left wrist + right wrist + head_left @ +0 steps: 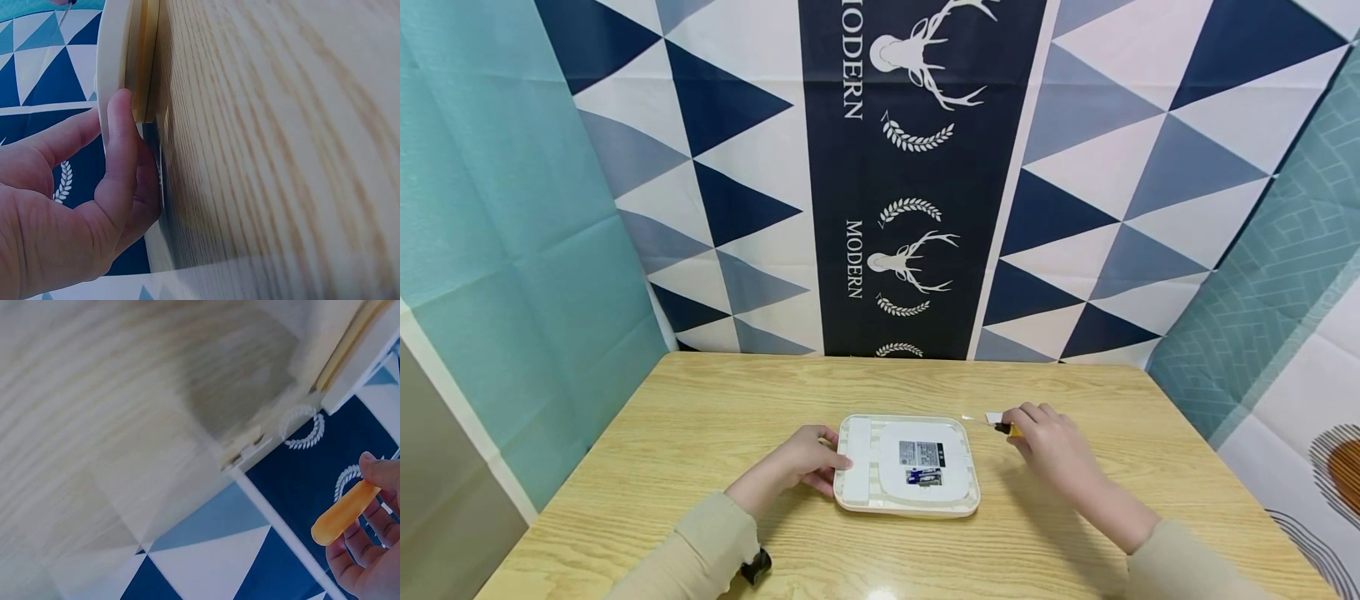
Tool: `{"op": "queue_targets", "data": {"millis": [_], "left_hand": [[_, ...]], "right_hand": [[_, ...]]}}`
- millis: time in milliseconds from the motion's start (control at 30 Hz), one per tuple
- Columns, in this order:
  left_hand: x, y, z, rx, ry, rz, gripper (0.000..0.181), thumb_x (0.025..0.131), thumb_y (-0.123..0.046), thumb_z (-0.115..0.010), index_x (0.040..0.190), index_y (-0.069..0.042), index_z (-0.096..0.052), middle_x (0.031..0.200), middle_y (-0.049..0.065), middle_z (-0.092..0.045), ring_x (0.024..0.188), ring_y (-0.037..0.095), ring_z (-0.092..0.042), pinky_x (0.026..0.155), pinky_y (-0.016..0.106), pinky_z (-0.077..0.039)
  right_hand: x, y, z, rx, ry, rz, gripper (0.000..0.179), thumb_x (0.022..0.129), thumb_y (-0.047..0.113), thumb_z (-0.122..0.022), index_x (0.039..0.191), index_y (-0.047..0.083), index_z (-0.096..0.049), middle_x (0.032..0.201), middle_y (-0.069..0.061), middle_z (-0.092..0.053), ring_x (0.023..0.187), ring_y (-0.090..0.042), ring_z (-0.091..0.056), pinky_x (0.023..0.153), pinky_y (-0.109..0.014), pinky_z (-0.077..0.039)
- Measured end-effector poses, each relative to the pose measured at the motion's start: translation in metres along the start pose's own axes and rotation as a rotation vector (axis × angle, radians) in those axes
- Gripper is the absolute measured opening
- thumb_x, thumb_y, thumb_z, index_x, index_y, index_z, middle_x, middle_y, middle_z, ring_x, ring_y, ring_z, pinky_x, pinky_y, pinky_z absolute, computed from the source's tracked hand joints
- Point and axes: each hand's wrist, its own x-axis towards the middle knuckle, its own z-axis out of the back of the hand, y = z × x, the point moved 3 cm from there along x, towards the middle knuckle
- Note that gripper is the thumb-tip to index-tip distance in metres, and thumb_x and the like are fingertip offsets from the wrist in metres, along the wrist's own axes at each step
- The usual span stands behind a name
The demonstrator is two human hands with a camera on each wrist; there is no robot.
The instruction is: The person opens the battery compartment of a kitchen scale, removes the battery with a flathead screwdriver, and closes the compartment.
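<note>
Pale wood-grain tabletop fills the lower part of the head view, backed by a fabric hanging with navy, grey-blue and white triangles and a dark stag-printed strip. On the tabletop's middle, a person's left hand has its grip on the left edge of a flat, white, rounded-rectangular device, the thumb pressed on the upper rim. The left wrist view shows what the head view hides: fingers against the side and lower edge, and a yellow-orange band beneath the white rim.

The right hand grips a screwdriver with a yellow handle, black collar and slim metal shaft, pointed toward the device's far right corner. From the head view alone, contact is hard to judge; in the left wrist view the shaft stands apart from the rim. The right wrist view shows the rounded butt of the handle and the curled fingers, hidden from above.

Only the head view shows the device's upturned face: a grey printed label and, just below it, a blue-and-silver patch. Just beyond the screwdriver is a small white piece, too small to identify.
</note>
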Motion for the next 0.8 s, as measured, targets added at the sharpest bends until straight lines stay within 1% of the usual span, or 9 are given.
{"op": "queue_targets", "data": {"millis": [233, 467, 700, 800], "left_hand": [[0.001, 0.000, 0.000, -0.001, 0.000, 0.002, 0.045, 0.076, -0.007, -0.069, 0.113, 0.000, -0.044, 0.076, 0.015, -0.063, 0.057, 0.020, -0.062, 0.051, 0.036, -0.056], [0.000, 0.000, 0.000, -0.005, -0.002, 0.012, 0.047, 0.076, -0.008, -0.069, 0.114, 0.000, -0.044, 0.077, 0.015, -0.063, 0.057, 0.021, -0.062, 0.051, 0.036, -0.056], [-0.001, -0.001, 0.001, -0.019, -0.004, 0.014, 0.047, 0.075, -0.007, -0.069, 0.114, 0.001, -0.044, 0.076, 0.016, -0.064, 0.057, 0.020, -0.062, 0.053, 0.036, -0.056], [0.000, 0.000, 0.000, -0.017, -0.005, 0.013, 0.047, 0.075, -0.007, -0.070, 0.114, 0.001, -0.044, 0.076, 0.016, -0.064, 0.057, 0.020, -0.062, 0.053, 0.036, -0.056]], "right_hand": [[0.002, -0.020, -0.004, 0.002, -0.002, -0.032, 0.035, 0.061, 0.008, -0.080, 0.090, 0.011, -0.061, 0.081, -0.001, -0.061, 0.070, -0.019, -0.055, 0.050, -0.032, -0.047], [0.000, -0.039, -0.014, 0.008, 0.028, -0.092, 0.034, 0.063, 0.009, -0.079, 0.092, 0.009, -0.061, 0.082, -0.004, -0.062, 0.072, -0.023, -0.057, 0.050, -0.036, -0.048], [0.003, -0.054, -0.023, 0.016, 0.048, -0.145, 0.033, 0.063, 0.008, -0.079, 0.091, 0.007, -0.061, 0.082, -0.006, -0.062, 0.068, -0.023, -0.057, 0.044, -0.032, -0.046], [0.004, -0.059, -0.026, 0.029, 0.057, -0.178, 0.032, 0.063, 0.008, -0.079, 0.090, 0.007, -0.061, 0.081, -0.007, -0.061, 0.068, -0.024, -0.058, 0.043, -0.033, -0.046]]}}
